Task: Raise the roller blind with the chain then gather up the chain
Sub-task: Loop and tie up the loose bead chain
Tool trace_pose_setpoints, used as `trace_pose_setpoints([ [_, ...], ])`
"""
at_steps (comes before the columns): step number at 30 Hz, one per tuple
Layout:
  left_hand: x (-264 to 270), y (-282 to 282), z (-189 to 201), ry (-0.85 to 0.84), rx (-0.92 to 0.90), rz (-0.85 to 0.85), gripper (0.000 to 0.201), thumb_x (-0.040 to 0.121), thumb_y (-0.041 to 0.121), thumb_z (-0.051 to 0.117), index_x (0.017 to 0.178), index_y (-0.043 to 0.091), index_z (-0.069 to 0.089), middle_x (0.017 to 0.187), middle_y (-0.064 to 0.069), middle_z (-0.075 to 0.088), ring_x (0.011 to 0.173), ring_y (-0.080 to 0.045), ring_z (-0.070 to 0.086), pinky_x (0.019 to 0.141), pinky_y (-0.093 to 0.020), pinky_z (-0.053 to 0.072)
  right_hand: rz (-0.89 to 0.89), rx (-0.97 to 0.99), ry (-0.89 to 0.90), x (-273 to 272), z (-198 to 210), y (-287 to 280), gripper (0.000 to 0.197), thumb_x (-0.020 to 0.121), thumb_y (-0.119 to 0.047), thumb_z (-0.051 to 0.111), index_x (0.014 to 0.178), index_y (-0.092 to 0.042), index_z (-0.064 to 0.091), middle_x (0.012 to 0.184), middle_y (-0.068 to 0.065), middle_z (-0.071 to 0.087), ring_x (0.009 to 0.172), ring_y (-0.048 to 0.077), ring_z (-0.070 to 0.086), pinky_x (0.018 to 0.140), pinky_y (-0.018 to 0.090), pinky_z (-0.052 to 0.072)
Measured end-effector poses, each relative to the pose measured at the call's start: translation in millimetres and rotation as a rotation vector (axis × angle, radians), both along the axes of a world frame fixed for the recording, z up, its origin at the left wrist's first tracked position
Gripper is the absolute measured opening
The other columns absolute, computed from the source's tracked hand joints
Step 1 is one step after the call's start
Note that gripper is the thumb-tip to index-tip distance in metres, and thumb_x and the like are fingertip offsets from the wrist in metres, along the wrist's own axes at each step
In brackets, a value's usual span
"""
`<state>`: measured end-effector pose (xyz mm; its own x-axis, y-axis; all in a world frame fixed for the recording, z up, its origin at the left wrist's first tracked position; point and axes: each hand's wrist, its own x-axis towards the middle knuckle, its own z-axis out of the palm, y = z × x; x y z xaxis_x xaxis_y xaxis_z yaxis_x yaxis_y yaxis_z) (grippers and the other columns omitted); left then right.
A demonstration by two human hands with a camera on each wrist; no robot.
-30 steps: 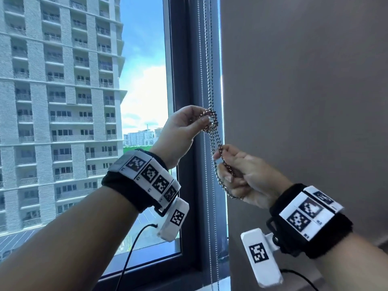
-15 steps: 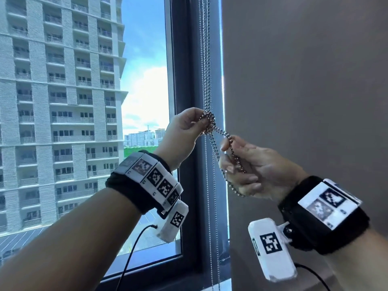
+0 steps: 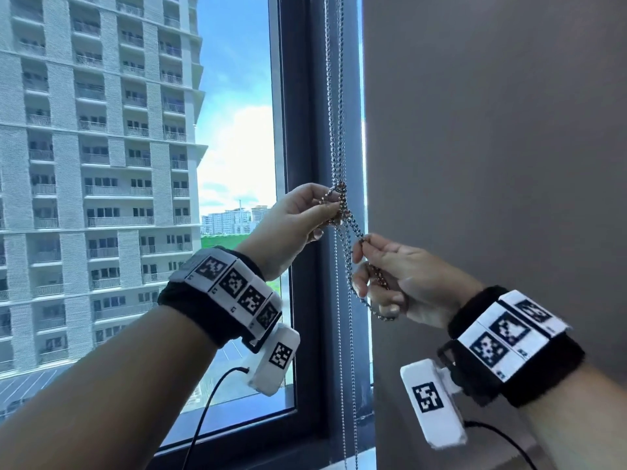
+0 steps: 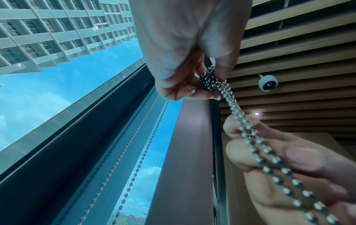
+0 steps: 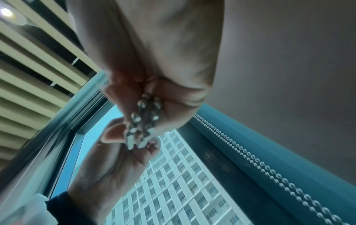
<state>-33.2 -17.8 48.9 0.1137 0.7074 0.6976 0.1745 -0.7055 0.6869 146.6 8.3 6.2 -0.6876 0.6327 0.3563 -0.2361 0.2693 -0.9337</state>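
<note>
The metal bead chain (image 3: 334, 130) hangs in front of the dark window frame. My left hand (image 3: 334, 208) pinches a small gathered bundle of the chain (image 4: 212, 82) between thumb and fingers. From there a doubled strand runs down and to the right into my right hand (image 3: 364, 259), which grips it, and a short loop (image 3: 383, 315) hangs below the fingers. In the right wrist view the beads (image 5: 144, 121) emerge from my right hand's curled fingers (image 5: 154, 94). The window glass is uncovered; no blind fabric shows over it.
A second, thinner pair of chain strands (image 3: 342, 351) hangs straight down the dark window frame (image 3: 305, 130) to the sill. A grey flat surface (image 3: 492, 164) fills the right. Slatted ceiling with a small dome camera (image 4: 268, 83) is overhead.
My right hand swung slightly up and to the right with the strand, then eased back left. The left hand kept its pinch on the bundle and hardly moved.
</note>
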Motion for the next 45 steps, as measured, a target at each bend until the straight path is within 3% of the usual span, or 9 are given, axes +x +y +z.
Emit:
trace_pose_setpoints([
  [10,-9.2,1.9,5.4,0.049,0.068,0.076,0.017,0.090,-0.001,0.054,0.089,0.015,0.060,0.072,0.009,0.061,0.060,0.001,0.053,0.060,-0.016,0.039,0.063,-0.002,-0.093,13.9,10.6,3.6,0.022,0.089,-0.032,0.044,0.074,-0.015,0.048,0.064,0.018,0.062,0.028,0.003,0.026,0.037,0.014,0.008],
  [15,-11.1,0.0,8.1,0.054,0.104,0.068,0.017,0.091,0.007,0.056,0.106,0.011,0.064,0.075,0.013,0.064,0.065,-0.003,0.047,0.061,-0.023,0.031,0.035,0.039,-0.209,4.5,-7.1,11.1,0.025,0.097,-0.030,0.042,0.076,-0.018,0.048,0.063,0.013,0.060,0.031,0.006,0.029,0.038,0.019,0.010],
  [20,-5.1,1.6,2.6,0.082,0.094,0.079,0.018,0.095,0.014,0.051,0.105,0.011,0.066,0.070,0.015,0.065,0.065,-0.001,0.052,0.063,-0.020,0.037,-0.063,0.088,-0.303,-10.2,-32.2,13.0,0.031,0.100,-0.032,0.040,0.072,-0.020,0.046,0.053,0.000,0.041,0.037,0.007,0.025,0.038,0.021,0.013],
  [27,1.7,6.4,-2.5,0.080,0.093,0.102,0.021,0.091,0.015,0.060,0.111,0.010,0.062,0.083,0.006,0.063,0.075,-0.003,0.057,0.078,-0.021,0.046,-0.145,0.186,-0.373,-15.6,-31.9,10.1,0.032,0.101,-0.032,0.036,0.073,-0.021,0.046,0.053,-0.002,0.038,0.041,0.007,0.025,0.040,0.023,0.016],
  [32,5.9,5.4,1.1,0.483,0.682,0.533,0.032,0.081,0.016,0.055,0.111,0.026,0.059,0.115,0.001,0.056,0.112,-0.011,0.052,0.101,-0.037,0.041,-0.210,0.306,-0.428,-13.6,-25.9,8.5,0.031,0.102,-0.025,0.035,0.076,-0.016,0.048,0.052,0.000,0.043,0.040,0.008,0.029,0.040,0.024,0.022],
  [36,13.1,-0.4,8.5,1.012,0.779,0.565,0.044,0.070,0.012,0.048,0.107,0.029,0.066,0.119,0.011,0.064,0.130,-0.011,0.044,0.119,-0.044,0.008,-0.194,0.357,-0.457,-7.5,-17.2,7.7,0.030,0.101,-0.024,0.037,0.078,-0.013,0.054,0.054,0.001,0.046,0.040,0.009,0.032,0.041,0.026,0.023],
  [39,8.9,2.4,10.1,1.216,0.721,0.561,0.031,0.075,0.020,0.054,0.099,0.031,0.069,0.099,0.014,0.070,0.106,-0.004,0.061,0.120,-0.039,-0.004,-0.185,0.355,-0.418,2.3,-8.4,6.0,0.030,0.101,-0.025,0.039,0.079,-0.013,0.056,0.056,0.001,0.042,0.042,0.008,0.032,0.042,0.023,0.022],
  [43,4.7,7.7,9.3,1.193,0.686,0.488,0.011,0.078,0.026,0.060,0.083,0.026,0.070,0.071,0.016,0.056,0.069,-0.001,0.055,0.117,-0.035,0.021,-0.215,0.337,-0.221,15.2,6.3,10.4,0.027,0.098,-0.024,0.043,0.077,-0.015,0.058,0.057,0.003,0.038,0.045,0.009,0.030,0.040,0.019,0.021],
  [45,4.4,8.8,10.6,1.028,0.624,0.412,0.011,0.081,0.025,0.058,0.081,0.021,0.068,0.070,0.013,0.054,0.067,0.002,0.052,0.100,-0.025,0.040,-0.241,0.347,-0.125,17.7,13.5,13.9,0.019,0.097,-0.020,0.046,0.081,-0.017,0.057,0.058,0.001,0.040,0.042,0.006,0.032,0.038,0.015,0.024],
])
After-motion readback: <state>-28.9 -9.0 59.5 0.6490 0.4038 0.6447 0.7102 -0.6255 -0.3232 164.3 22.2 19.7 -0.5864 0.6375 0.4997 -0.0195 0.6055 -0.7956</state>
